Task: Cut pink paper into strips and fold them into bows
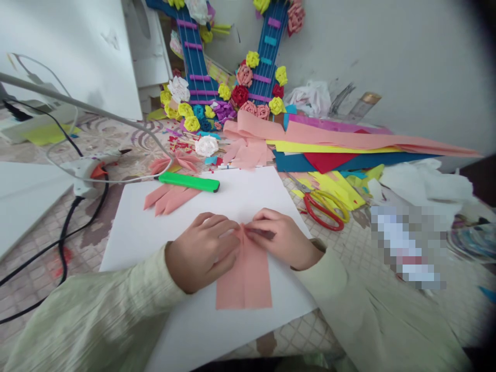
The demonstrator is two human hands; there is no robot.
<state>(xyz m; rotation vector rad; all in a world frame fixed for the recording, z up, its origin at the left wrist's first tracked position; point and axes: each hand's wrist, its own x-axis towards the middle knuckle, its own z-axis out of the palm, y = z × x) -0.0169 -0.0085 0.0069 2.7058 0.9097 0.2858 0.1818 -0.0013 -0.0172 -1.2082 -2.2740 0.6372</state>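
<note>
A pink paper strip [245, 279] lies on a large white sheet [194, 232], creased lengthwise down its middle. My left hand [202, 250] presses down on the strip's upper left part with curled fingers. My right hand [279, 238] pinches the strip's top end, fingers pressed together on the fold. Both hands meet at the top of the strip. Several folded pink paper pieces [170, 198] lie further back on the sheet, beside a green cutter [189, 182].
Red and yellow scissors [323, 206] rest right of the sheet. Stacked coloured paper [329, 147] lies behind, with paper-flower decorations [232, 93] against the wall. A glue gun [87, 173] and black cables [58, 243] sit at left. Crumpled white paper [422, 183] is at right.
</note>
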